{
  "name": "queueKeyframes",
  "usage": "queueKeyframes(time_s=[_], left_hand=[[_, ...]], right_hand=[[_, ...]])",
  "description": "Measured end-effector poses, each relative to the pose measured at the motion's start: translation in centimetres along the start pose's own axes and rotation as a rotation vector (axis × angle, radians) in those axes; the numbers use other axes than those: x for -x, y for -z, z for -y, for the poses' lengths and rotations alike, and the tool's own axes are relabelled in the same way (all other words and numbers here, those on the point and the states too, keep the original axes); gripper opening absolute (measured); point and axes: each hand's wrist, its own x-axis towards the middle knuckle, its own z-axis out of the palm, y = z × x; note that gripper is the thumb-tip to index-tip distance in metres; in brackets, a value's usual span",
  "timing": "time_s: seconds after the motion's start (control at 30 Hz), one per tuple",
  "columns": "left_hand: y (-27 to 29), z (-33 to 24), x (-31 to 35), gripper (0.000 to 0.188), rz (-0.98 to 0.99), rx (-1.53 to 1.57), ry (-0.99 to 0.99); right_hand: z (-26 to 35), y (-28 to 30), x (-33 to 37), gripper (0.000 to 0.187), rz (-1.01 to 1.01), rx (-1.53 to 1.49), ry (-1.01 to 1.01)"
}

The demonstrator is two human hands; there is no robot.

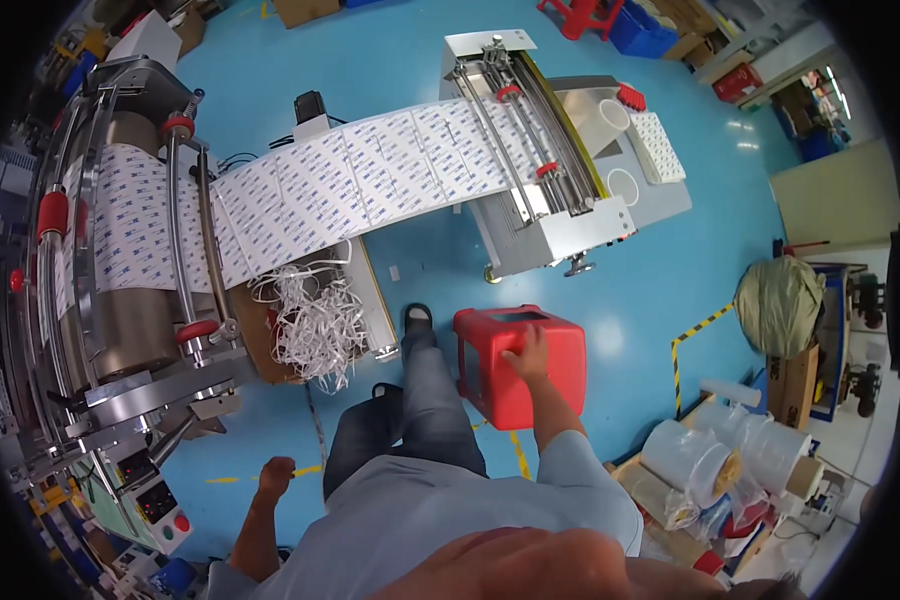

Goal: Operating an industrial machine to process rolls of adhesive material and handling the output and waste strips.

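Observation:
My right hand [530, 352] is over the top of a red plastic stool [555, 370], its fingers apart; it seems to touch the stool near the dark opening on top. Out to my left side hangs my left hand [278, 475], fingers curled in, with nothing visible in it. Ahead of me a printed white web [380, 165] stretches from the large roller machine [135, 330] on the left to a smaller metal unit [540, 225]. Below the web, a cardboard box [260, 340] overflows with tangled white strips [320, 325].
Wrapped film rolls [685, 460] lie on the floor at the lower right. A covered bundle [780, 305] stands against the right side. A control box with buttons [160, 505] sits at the lower left. Yellow floor tape [522, 455] runs behind the stool.

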Motion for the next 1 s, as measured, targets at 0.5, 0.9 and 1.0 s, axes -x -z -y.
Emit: queueKeyframes(time_s=[0.5,0.9,1.0], left_hand=[[-8.5,-5.4,-4.6,0.014,0.078,0.031,0.494],[-15.8,-3.7,-14.7,0.016,-0.068,-0.306,-0.19],[-16.6,-2.2,-14.9,0.019,-0.01,-1.107,-0.461]], right_hand=[[-6.7,3.2,-2.2,0.114,0.326,0.101,-0.542],[-23.0,15.5,-21.1,0.025,-0.106,-0.31,-0.296],[-14.1,30.1,-28.3,0.023,-0.368,-0.585,-0.164]])
